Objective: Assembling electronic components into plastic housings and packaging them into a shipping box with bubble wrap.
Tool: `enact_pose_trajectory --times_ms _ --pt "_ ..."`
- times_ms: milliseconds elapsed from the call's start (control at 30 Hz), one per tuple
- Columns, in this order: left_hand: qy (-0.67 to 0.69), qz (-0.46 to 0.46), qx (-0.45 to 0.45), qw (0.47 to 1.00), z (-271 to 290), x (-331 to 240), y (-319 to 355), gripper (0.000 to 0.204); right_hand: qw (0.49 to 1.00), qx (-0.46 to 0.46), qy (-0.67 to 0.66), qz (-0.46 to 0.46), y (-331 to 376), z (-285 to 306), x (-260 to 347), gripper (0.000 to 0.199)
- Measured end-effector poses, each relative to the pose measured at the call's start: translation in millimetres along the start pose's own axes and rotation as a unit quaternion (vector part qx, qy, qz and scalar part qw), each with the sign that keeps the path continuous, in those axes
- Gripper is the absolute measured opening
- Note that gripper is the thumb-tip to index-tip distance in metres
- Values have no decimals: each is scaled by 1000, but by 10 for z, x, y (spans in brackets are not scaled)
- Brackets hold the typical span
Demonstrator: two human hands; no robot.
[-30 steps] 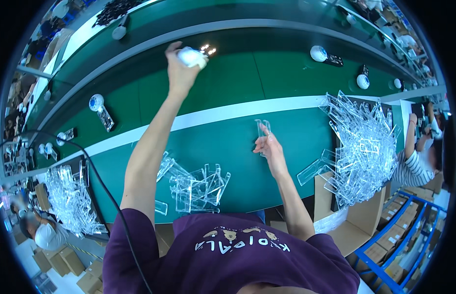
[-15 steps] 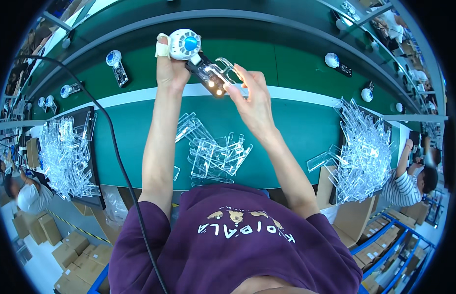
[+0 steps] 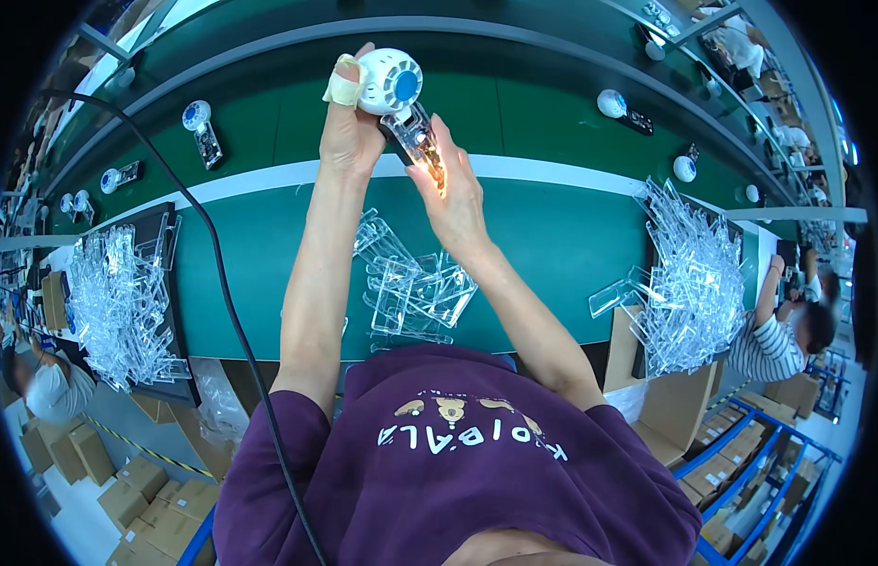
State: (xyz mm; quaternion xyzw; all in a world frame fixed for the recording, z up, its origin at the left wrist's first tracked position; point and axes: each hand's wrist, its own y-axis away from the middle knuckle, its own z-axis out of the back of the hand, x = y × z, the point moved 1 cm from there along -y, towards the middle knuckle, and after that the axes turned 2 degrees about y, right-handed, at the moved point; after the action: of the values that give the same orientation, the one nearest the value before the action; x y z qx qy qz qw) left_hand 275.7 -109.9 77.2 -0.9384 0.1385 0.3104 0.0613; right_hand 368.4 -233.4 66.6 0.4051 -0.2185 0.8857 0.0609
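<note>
My left hand, its thumb wrapped in cream tape, grips a device with a white ball-shaped head and a blue round centre. From the head a dark body slants down to the right, lit warm at its lower end. My right hand closes round that lower end, fingers and thumb on either side. A clear plastic cover appears to lie along the body under my right fingers, partly hidden. Below my hands, several clear plastic covers lie loosely on the green table.
Heaps of clear covers stand at left and right. Similar white-headed devices lie along the green strip beyond the pale edge. A black cable hangs down the left side. People work at both sides, near cardboard boxes.
The device has shifted slightly right and up. My right hand has brought the clear cover, earlier held tilted off the body, against it and closed round the lower end.
</note>
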Motion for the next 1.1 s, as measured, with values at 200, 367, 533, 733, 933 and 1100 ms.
enact_pose_trajectory --times_ms 200,367,533,733,933,1100 --pt "-177 45 129 975 -70 121 311 71 998 18 18 55 -45 200 -84 56" --pt "-154 42 8 987 -114 193 383 36 996 -13 -87 -6 -68 231 -103 44" --pt "-304 -103 107 941 -371 241 732 48 726 -136 -579 -346 -142 92 -275 38" --pt "-413 -178 147 881 -524 229 967 69 774 -131 -539 -306 -231 257 -289 39" --pt "-361 -138 159 908 -420 307 1009 56 811 -119 -520 -240 -323 152 -361 39" --pt "-379 -68 -4 923 25 363 86 29 886 -4 -349 -306 -554 -238 -937 38"
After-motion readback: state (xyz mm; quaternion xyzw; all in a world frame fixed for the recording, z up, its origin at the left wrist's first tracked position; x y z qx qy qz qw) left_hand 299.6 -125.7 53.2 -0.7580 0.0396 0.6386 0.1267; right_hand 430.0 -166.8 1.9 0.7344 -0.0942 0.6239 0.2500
